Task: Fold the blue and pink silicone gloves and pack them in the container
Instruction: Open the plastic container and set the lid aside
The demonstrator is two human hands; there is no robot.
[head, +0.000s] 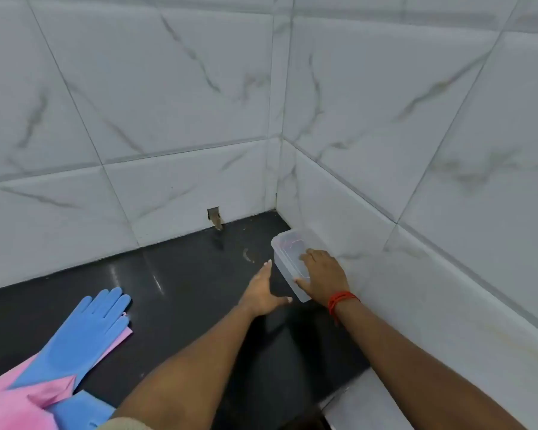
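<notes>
A clear plastic container (284,245) stands on the black counter in the corner against the right wall. My right hand (322,273), with a red thread on its wrist, lies over the container's near end, thumb on the near wall and fingers over the rim. Just left of the container my left hand (263,290) reaches forward with fingers apart and holds nothing. The blue glove (87,330) lies flat at the lower left, fingers pointing to the back wall. The pink glove (10,405) lies partly under and across it.
White marble-look tiled walls (385,119) close the counter at the back and right. A small cut-out hole (213,216) sits in the back wall's base. The black counter (184,280) stretches between gloves and container. A pale ledge (361,401) lies at the lower right.
</notes>
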